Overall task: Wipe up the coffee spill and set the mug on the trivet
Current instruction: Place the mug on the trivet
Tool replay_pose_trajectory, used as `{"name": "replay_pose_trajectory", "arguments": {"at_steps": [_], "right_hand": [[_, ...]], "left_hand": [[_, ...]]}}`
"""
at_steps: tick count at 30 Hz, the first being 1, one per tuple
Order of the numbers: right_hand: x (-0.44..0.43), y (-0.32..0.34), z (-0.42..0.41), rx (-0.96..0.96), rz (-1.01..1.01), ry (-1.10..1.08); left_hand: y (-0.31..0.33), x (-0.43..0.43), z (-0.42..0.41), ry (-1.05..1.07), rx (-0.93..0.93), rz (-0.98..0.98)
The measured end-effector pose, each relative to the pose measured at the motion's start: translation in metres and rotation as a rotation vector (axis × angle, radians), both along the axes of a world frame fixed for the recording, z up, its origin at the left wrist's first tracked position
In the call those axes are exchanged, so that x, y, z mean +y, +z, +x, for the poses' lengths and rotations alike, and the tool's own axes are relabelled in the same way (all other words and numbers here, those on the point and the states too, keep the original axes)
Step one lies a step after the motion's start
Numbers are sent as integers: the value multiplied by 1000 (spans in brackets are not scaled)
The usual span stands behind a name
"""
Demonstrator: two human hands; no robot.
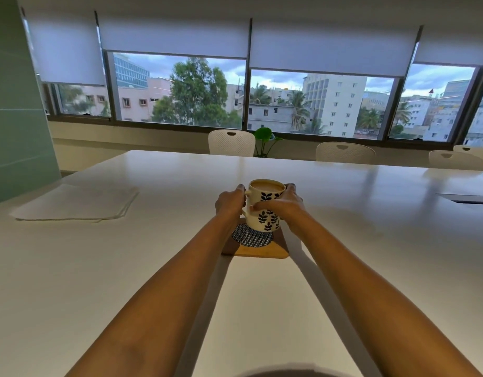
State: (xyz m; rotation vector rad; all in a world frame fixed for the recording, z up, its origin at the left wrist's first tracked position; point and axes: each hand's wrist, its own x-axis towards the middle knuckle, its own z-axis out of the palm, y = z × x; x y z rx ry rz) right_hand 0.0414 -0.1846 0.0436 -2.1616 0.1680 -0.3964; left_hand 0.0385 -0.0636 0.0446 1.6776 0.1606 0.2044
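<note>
The left hand [229, 204] and right hand [288, 205] are clasping the mug [265, 221] at the trivet [258, 251]; no spill is showing, so wiping is looking done.

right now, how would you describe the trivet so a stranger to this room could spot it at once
Start at the long white table and find the leaf-printed mug held between the left hand and right hand. The trivet is the flat board right under that mug. It alone is wooden, with a round blue-patterned disc, unlike the white folded sheets at the left.
</note>
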Motion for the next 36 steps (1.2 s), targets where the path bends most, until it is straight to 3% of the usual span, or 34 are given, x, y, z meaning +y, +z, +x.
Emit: {"name": "replay_pose_trajectory", "arguments": {"at_steps": [18, 36], "right_hand": [[-1, -14, -17, 46, 23, 52], [21, -26, -7, 42, 1, 16]], "left_hand": [[-12, -2, -25, 106, 15, 24], [-25, 19, -6, 65, 45, 22]]}}
